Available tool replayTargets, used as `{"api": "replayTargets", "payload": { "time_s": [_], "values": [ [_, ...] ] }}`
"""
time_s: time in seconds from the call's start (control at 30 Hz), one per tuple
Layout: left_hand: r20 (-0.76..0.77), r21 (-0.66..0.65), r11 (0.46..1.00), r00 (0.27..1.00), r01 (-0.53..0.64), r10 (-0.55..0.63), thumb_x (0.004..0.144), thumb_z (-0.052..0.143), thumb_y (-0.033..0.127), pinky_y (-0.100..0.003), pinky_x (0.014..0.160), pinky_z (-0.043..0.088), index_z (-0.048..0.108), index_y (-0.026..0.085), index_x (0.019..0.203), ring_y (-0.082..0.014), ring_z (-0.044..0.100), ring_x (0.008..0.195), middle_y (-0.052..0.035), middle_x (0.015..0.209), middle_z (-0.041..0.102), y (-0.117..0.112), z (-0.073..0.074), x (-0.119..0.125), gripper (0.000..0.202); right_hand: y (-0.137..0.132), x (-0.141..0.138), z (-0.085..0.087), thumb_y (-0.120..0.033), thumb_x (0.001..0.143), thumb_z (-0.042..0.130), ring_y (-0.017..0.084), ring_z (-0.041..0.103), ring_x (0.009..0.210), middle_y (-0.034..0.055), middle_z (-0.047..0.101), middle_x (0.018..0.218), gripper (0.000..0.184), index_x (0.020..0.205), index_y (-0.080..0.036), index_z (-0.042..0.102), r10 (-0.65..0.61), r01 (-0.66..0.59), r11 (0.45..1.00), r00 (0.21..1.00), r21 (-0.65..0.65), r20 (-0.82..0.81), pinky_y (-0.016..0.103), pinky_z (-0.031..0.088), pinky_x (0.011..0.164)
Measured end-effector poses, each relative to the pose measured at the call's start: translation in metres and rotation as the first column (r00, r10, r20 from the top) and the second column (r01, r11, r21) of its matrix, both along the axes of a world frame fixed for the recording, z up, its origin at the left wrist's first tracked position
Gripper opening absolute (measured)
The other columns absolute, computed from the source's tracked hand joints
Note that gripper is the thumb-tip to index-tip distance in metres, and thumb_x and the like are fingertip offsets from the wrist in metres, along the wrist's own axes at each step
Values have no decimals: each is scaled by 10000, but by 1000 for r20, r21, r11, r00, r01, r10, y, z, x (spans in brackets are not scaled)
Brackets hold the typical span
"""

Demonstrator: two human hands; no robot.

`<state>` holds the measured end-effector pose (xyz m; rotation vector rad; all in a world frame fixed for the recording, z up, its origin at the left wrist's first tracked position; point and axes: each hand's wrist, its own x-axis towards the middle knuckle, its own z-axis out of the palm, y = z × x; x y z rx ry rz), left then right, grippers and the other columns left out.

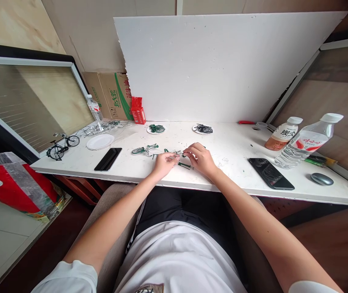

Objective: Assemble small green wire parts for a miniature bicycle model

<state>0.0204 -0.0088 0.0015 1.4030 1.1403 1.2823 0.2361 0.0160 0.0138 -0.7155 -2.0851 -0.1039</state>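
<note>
Left hand (165,164) and right hand (201,158) both closed in a pinch, small part (179,153) gripped between them over surface (229,171), green piece (185,165) just beside right hand, bike (145,149) left of both.

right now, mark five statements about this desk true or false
1. The hands are far apart. False: the left hand and right hand are close together at a small dark part.
2. A black model bicycle stands near the left end of the white table. True.
3. The brown-drink bottle has no cap. False: that bottle wears a white cap.
4. One phone lies left of the hands, another phone right. True.
5. Green parts lie on one small plate, black parts on another. True.
</note>
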Motion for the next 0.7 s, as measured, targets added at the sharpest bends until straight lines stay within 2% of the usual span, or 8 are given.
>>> {"api": "replayTargets", "payload": {
  "time_s": [0.33,0.53,0.7],
  "values": [
    [-22,40,999,1000,12,-11,772,902,385,-256,570,499,817,102,913,-140,626,653,-125,879,792,-4,3,1,327,-1,-1,0,-306,1119,512,229,642,869,95,680,977,234,1076,-250,735,-14,14,1000,1000,-10,4,353,496,717],
    [-43,75,997,999,30,-27,782,888,438,-273,602,511,824,121,905,-153,632,663,-117,856,793,-4,2,0,346,-4,-2,1,-342,1126,507,219,633,848,89,673,959,249,1052,-244,723,-14,14,1000,1000,-11,-5,353,485,707],
    [-44,72,997,999,26,-22,784,893,423,-291,628,528,827,126,915,-161,648,690,-143,965,812,-2,-1,-1,331,-5,-2,1,-371,1135,493,211,619,815,82,667,937,259,1046,-244,700,-15,14,999,999,-31,-34,348,464,666]
  ]
}}
